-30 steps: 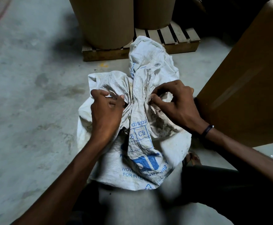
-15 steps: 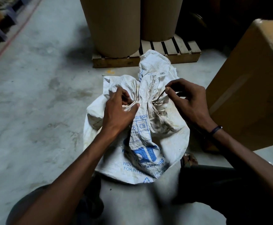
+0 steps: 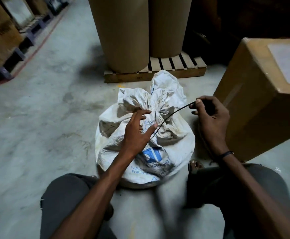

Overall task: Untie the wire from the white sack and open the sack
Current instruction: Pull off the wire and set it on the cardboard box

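Observation:
A white woven sack (image 3: 178, 145) with blue print stands on the concrete floor between my knees, its neck still bunched together. A thin black wire (image 3: 173, 113) runs from the neck up and to the right. My right hand (image 3: 209, 116) pinches the wire's end between thumb and fingers, to the right of the sack. My left hand (image 3: 137, 133) rests on the sack just below the neck, fingers spread, holding nothing. Where the wire ends at the neck is hidden behind my left thumb.
Two tall brown cardboard drums (image 3: 123, 35) stand on a wooden pallet (image 3: 175, 69) right behind the sack. A large cardboard box (image 3: 265, 94) stands close on the right. More boxes on dark pallets (image 3: 6, 42) line the far left. Open floor lies to the left.
My right hand has pulled the wire out to the right, away from the sack's neck. My left hand has let go of the cloth and spread its fingers. The camera has risen.

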Motion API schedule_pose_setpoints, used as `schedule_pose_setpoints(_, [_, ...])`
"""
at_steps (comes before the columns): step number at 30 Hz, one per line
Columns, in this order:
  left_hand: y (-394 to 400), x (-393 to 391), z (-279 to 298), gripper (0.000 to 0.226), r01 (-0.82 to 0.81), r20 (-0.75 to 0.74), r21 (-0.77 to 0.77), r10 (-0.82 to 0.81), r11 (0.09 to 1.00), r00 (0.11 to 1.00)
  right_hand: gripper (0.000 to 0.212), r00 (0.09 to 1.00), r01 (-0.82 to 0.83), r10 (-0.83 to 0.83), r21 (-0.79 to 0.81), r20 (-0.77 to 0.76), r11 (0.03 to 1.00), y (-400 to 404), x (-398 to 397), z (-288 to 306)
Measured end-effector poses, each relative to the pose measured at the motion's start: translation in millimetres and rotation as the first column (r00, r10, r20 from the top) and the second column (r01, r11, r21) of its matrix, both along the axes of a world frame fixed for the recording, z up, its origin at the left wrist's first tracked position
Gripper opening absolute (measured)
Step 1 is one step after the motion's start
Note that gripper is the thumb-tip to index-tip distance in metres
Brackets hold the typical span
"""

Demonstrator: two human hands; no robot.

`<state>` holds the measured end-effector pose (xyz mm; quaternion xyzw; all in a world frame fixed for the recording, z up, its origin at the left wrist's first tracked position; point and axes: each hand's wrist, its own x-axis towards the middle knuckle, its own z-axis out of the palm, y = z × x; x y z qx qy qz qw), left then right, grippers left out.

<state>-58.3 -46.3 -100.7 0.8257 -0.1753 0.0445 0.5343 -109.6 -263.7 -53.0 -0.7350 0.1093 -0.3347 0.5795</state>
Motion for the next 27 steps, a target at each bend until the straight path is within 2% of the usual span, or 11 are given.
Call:
schedule_pose_setpoints(3, [-8.3, -29.1, 0.0, 0.032, 0.048, -0.110, -0.038, -0.052, 0.998, 0.993, 0.016, 0.999, -0.029, 0.031, 0.121, -0.013, 0.992, -1.5, -22.8, -8.0])
schedule_pose_setpoints(6, [-22.7, -55.2, 4.5, 0.010, 0.052, -0.293, -0.238, -0.122, 0.970, 0.948, 0.015, 1.000, -0.015, 0.016, 0.161, -0.006, 0.987, -7.8, -43.0, -13.4])
schedule_pose_setpoints(9, [-32.6, -66.3, 8.3, 0.019, 0.010, -0.386, -0.337, -0.148, 0.941, 0.911, 0.015, 1.000, 0.030, -0.029, 0.128, -0.009, 0.991, -16.1, -47.7, -14.3])
schedule_pose_setpoints(15, [-77.6, -71.1, 24.4, 0.016, 0.153, -0.261, -0.210, -0.207, 0.966, 0.943, 0.019, 0.983, 0.173, -0.180, 0.151, 0.035, 0.973, -68.2, -74.5, -2.0])
schedule_pose_setpoints(18, [-112.4, -51.3, 38.8, 0.012, 0.213, -0.142, -0.134, -0.232, 0.968, 0.962, 0.025, 0.973, 0.210, -0.226, 0.222, 0.046, 0.952, -94.3, -83.2, 5.1])
schedule_pose_setpoints(21, [-157.7, -27.1, 61.2, 0.008, 0.237, -0.063, -0.100, -0.244, 0.966, 0.968, 0.026, 0.947, 0.296, -0.322, 0.400, -0.004, 0.867, -116.8, -85.7, 2.5])
schedule_pose_setpoints(24, [-211.9, -0.7, 85.2, 0.005, 0.259, 0.013, -0.061, -0.259, 0.964, 0.966, 0.029, 0.908, 0.397, -0.412, 0.483, -0.081, 0.780, -133.7, -81.9, -3.7])
schedule_pose_setpoints(27, [-269.4, 19.7, 105.0, 0.007, 0.275, 0.075, 0.000, -0.274, 0.961, 0.959, 0.027, 0.884, 0.428, -0.458, 0.565, -0.096, 0.705, -145.9, -73.3, -5.7])
